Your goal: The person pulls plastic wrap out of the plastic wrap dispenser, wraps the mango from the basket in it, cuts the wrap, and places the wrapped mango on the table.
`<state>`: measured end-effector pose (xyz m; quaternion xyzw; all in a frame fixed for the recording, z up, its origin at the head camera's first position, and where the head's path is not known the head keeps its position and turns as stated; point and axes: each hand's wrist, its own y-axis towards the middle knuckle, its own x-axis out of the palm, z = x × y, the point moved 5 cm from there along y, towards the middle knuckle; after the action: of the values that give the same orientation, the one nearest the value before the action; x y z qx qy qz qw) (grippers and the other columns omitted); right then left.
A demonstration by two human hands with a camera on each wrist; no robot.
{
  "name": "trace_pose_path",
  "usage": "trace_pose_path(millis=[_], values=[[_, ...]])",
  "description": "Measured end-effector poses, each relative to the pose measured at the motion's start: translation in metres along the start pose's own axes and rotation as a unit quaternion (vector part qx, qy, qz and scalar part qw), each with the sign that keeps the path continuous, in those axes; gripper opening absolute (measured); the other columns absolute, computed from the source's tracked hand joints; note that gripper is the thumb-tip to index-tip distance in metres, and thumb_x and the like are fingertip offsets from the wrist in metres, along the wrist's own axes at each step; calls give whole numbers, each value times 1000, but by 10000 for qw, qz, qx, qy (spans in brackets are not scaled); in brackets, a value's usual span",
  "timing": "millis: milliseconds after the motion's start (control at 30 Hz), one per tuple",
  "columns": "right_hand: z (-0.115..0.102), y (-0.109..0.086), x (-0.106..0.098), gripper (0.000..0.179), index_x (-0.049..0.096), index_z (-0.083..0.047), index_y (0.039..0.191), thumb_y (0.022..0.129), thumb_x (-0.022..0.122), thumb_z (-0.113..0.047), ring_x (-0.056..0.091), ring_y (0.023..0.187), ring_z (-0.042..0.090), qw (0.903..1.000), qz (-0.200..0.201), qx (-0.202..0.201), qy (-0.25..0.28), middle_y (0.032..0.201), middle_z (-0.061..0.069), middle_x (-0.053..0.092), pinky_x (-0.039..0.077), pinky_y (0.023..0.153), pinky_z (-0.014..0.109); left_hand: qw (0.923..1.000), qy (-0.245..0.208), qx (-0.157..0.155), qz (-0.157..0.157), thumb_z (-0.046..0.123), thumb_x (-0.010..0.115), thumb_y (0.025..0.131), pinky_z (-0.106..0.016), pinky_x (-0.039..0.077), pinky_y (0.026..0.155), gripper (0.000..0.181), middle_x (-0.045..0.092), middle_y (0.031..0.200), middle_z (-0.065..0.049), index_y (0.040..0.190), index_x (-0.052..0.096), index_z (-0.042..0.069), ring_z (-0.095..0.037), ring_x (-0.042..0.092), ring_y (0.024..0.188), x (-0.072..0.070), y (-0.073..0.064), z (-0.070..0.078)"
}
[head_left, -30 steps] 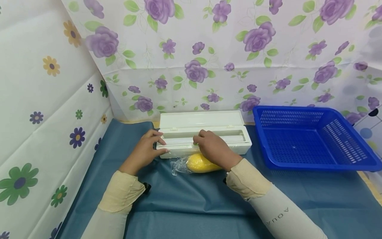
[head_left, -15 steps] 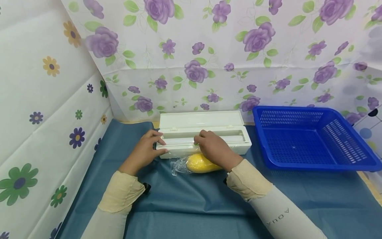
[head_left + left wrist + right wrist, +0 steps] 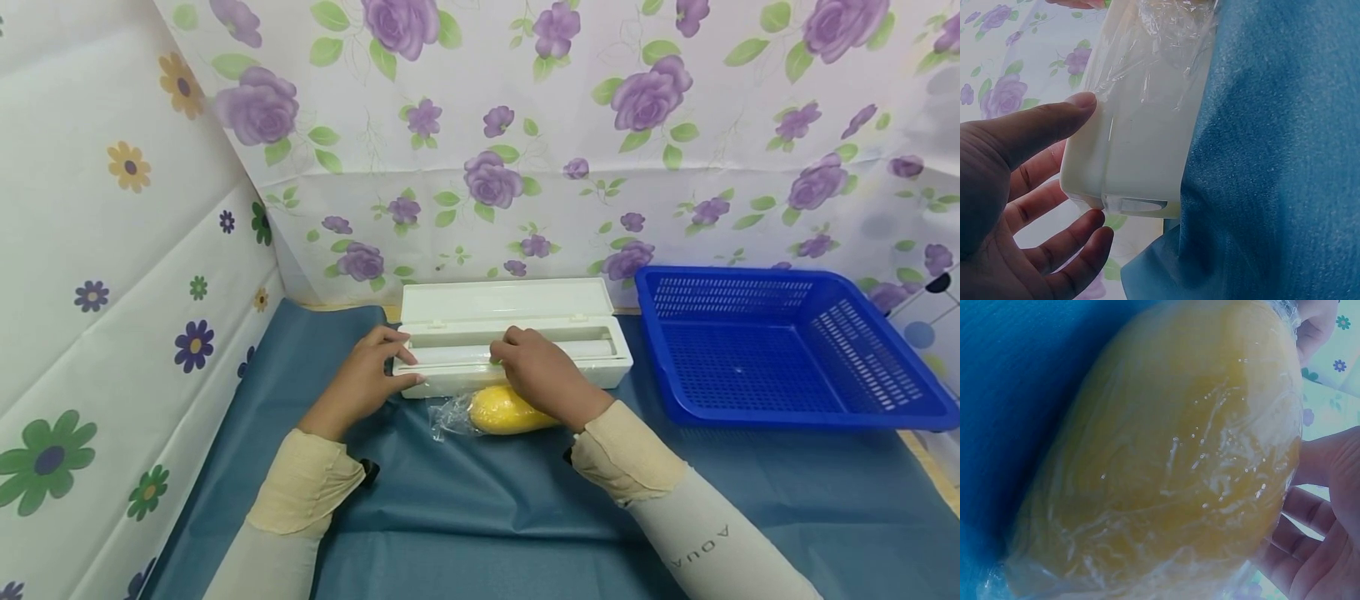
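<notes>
A white cling film dispenser (image 3: pixel 450 385) stands with its lid (image 3: pixel 506 302) raised and a roll of film (image 3: pixel 450 354) inside. My left hand (image 3: pixel 365 375) grips the dispenser's left end, thumb on the front edge and fingers over the rim. At the middle of the front rim, my right hand (image 3: pixel 542 372) pinches a small green slider (image 3: pixel 495 362), mostly hidden by the fingers. Against the dispenser's front lies a smooth yellow rounded item (image 3: pixel 502 410) wrapped in clear film (image 3: pixel 452 416). It fills much of the right wrist view, below my right hand.
A blue plastic basket (image 3: pixel 738 417) with perforated walls stands to the right of the dispenser. Blue-green cloth (image 3: pixel 465 533) covers the table, creased near the front. Flower-printed sheets (image 3: pixel 570 217) hang behind and at the left.
My right hand has slid slightly to the right along the dispenser's front rim. My left hand and the yellow item have stayed where they were.
</notes>
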<state>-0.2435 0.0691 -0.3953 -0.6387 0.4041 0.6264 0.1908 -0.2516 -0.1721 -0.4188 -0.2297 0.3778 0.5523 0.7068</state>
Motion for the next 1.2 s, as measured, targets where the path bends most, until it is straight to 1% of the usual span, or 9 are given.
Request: trace_pose_path(millis=[200,767,967,1200], values=[[0,0,0,18,70,-15,105,98,59,-3,63,85,22,10000,75,-28,20,99,5,64,57,73,33,10000,6,33,-11,26,80,89,-53,48,99,18,49,142,-10,99,73,13,-38,46,135,0,0,-2],[4,-3,2,16,69,-16,103,99,59,-4,62,85,23,9998,154,0,99,98,5,63,57,74,34,10000,9,-31,-25,29,80,89,-52,48,100,19,50,142,-9,99,73,14,-36,47,135,0,1,-1],[6,-4,3,17,69,-15,104,99,58,-3,60,84,22,9998,133,-4,148,99,5,63,57,74,33,10000,0,17,-32,28,79,89,-51,48,99,19,49,141,-8,100,73,14,-35,47,134,1,0,0],[4,-4,1,22,70,-16,106,98,58,0,59,83,21,9997,173,-100,170,96,5,61,55,72,33,10000,22,68,37,26,80,88,-52,48,98,18,50,141,-10,99,73,14,-37,47,134,0,0,0]])
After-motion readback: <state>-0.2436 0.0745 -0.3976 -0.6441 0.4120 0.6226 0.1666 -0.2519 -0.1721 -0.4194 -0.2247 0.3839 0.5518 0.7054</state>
